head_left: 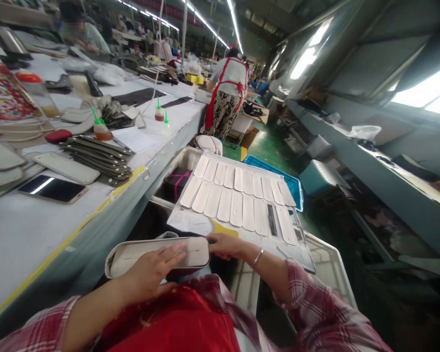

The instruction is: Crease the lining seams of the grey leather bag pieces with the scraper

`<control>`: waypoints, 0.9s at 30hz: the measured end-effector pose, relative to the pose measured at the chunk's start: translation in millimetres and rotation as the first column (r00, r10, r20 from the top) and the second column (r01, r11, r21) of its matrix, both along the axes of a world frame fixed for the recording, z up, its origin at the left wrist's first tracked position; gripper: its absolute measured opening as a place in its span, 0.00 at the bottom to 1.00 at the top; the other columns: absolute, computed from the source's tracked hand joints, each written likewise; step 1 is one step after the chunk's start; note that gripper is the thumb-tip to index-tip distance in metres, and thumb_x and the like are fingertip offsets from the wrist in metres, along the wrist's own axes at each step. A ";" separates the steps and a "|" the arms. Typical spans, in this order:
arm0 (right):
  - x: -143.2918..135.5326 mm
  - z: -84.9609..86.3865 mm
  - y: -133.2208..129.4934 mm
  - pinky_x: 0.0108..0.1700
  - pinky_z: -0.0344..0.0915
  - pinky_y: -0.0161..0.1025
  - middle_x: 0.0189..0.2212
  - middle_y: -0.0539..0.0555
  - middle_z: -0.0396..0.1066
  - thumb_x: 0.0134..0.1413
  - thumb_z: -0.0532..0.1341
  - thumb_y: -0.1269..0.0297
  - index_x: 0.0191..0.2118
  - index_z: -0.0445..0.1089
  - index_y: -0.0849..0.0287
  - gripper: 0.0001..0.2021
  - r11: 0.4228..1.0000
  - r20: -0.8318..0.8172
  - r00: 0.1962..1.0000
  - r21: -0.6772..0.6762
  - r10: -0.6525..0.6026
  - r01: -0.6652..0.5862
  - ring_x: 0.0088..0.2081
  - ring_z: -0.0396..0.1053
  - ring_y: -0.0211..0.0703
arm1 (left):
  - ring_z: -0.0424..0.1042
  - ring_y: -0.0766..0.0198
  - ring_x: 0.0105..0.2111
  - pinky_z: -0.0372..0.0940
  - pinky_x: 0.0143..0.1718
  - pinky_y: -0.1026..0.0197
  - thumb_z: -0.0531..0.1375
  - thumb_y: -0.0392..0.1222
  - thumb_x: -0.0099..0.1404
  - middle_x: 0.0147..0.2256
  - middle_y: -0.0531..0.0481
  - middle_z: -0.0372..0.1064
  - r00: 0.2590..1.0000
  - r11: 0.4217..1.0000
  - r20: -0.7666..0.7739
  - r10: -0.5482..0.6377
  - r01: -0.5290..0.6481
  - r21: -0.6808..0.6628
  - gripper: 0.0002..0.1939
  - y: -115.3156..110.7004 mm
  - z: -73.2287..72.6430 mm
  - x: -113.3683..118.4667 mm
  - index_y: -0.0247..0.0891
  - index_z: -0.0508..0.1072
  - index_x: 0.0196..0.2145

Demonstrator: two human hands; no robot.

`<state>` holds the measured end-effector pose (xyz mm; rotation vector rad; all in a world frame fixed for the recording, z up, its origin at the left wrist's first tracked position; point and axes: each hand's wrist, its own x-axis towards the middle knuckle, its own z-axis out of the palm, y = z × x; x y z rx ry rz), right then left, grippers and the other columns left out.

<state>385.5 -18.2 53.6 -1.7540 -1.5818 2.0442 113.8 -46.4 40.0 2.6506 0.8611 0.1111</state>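
Observation:
A long box-shaped piece [196, 252] with rounded ends, cream on top, lies across my lap, apparently a bag part. My left hand [152, 271] lies flat on its cream face with the fingers stretched toward the right. At its right end, my right hand [225, 245] curls its fingers round the rim, the fingertips partly hidden. Just beyond is a board [190, 220] carrying two rows of pale, round-cornered strips [225, 205]. A single dark strip [272, 220] lies among them.
On the left bench [33, 239] are a phone [53, 189], a stack of dark strips [95, 156] and a green-tipped glue bottle [100, 128]. A blue crate [295, 186] stands behind the board. A person in a red apron [229, 88] bends over the bench farther ahead.

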 end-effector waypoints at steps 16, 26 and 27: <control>-13.5 6.6 -10.3 0.16 0.48 0.27 0.14 0.41 0.55 0.42 0.51 0.76 0.40 0.67 0.58 0.17 0.984 -0.064 0.998 0.179 0.001 0.010 0.13 0.51 0.28 | 0.63 0.49 0.50 0.58 0.51 0.52 0.60 0.43 0.52 0.60 0.43 0.51 0.970 0.958 0.026 -0.243 0.244 -0.149 0.31 26.9 2.5 10.7 0.41 0.61 0.55; 16.7 -37.1 -10.9 0.25 0.60 0.32 0.22 0.48 0.62 0.55 0.49 0.53 0.51 0.61 0.60 0.22 0.924 -0.395 0.843 -0.045 -0.365 0.379 0.22 0.62 0.34 | 0.67 0.53 0.43 0.61 0.43 0.54 0.51 0.40 0.62 0.58 0.43 0.54 0.970 0.967 0.014 -0.242 0.242 -0.078 0.19 27.2 2.0 18.8 0.40 0.65 0.52; 14.1 -50.5 -12.2 0.29 0.63 0.33 0.26 0.50 0.64 0.56 0.49 0.53 0.49 0.62 0.61 0.21 0.892 -0.390 0.811 -0.072 -0.436 0.445 0.26 0.65 0.36 | 0.68 0.53 0.42 0.61 0.42 0.55 0.51 0.40 0.63 0.58 0.43 0.55 0.971 0.968 0.020 -0.237 0.238 -0.079 0.19 26.7 1.6 18.9 0.40 0.66 0.51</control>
